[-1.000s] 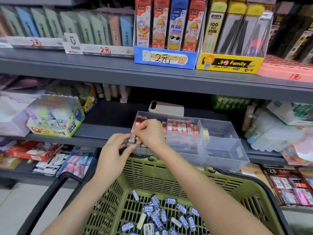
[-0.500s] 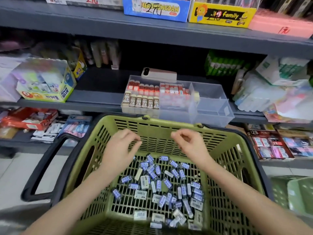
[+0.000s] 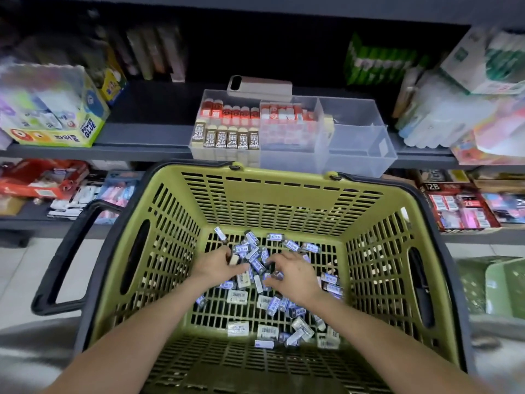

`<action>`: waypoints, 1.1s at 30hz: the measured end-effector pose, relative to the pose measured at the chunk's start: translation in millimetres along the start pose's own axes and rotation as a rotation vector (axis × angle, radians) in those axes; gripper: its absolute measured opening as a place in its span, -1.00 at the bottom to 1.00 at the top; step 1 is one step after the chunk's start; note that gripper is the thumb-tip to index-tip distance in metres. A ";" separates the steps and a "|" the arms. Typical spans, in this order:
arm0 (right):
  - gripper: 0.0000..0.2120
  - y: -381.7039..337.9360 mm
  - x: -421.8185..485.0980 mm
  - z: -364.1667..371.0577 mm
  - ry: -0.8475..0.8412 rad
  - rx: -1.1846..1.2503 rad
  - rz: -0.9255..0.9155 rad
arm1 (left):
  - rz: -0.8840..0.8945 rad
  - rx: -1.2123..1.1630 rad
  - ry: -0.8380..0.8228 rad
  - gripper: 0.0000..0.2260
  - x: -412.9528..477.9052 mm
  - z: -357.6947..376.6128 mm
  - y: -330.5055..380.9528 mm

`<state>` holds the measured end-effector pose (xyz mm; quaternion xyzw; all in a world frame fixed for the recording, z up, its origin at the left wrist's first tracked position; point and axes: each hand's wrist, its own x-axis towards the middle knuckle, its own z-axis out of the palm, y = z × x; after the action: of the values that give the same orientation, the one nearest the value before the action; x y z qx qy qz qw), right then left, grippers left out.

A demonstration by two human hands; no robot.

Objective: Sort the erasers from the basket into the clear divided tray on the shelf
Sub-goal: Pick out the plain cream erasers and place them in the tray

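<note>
Several small erasers (image 3: 238, 297) in blue-purple and white wrappers lie loose on the floor of the green basket (image 3: 272, 194). Both my hands are down in the pile. My left hand (image 3: 217, 267) pinches a cream eraser (image 3: 234, 260) between thumb and fingers. To its right, my right hand (image 3: 294, 274) has its fingers curled round a purple-wrapped eraser (image 3: 277, 275). The clear divided tray (image 3: 360, 155) stands on the shelf behind the basket. Its left compartment holds rows of brown 2B erasers (image 3: 227, 139) and red ones (image 3: 231, 112); more red-and-white erasers (image 3: 287, 115) fill the middle compartment.
A phone (image 3: 260, 86) lies across the tray's back edge. A glue box (image 3: 54, 115) sits on the shelf at the left, with plastic packs (image 3: 443, 115) at the right. The basket's black handle (image 3: 68, 251) sticks out to the left. Stationery boxes (image 3: 460, 209) fill the lower shelf.
Both hands left the tray's left compartment, came down over the basket and have reached its bottom among the erasers. The view has tilted downward.
</note>
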<state>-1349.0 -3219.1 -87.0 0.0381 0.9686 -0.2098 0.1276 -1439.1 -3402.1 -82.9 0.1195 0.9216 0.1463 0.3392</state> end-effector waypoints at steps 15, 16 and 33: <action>-0.66 36.3 11.9 -1.3 0.038 -0.079 0.063 | 0.001 -0.034 0.079 -0.49 -3.9 -2.5 4.1; -0.66 35.7 10.6 -0.8 0.037 -0.085 0.048 | -0.029 -0.130 0.022 -0.48 -6.0 -7.8 2.0; -0.81 -46.2 -2.2 32.1 -0.053 -0.237 -0.354 | -0.125 -1.432 -0.267 -0.75 -97.9 -89.6 6.9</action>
<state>-1345.4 -3274.5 -96.3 -0.1534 0.9744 -0.1143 0.1178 -1424.8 -3443.8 42.5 -0.1678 0.5558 0.6777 0.4514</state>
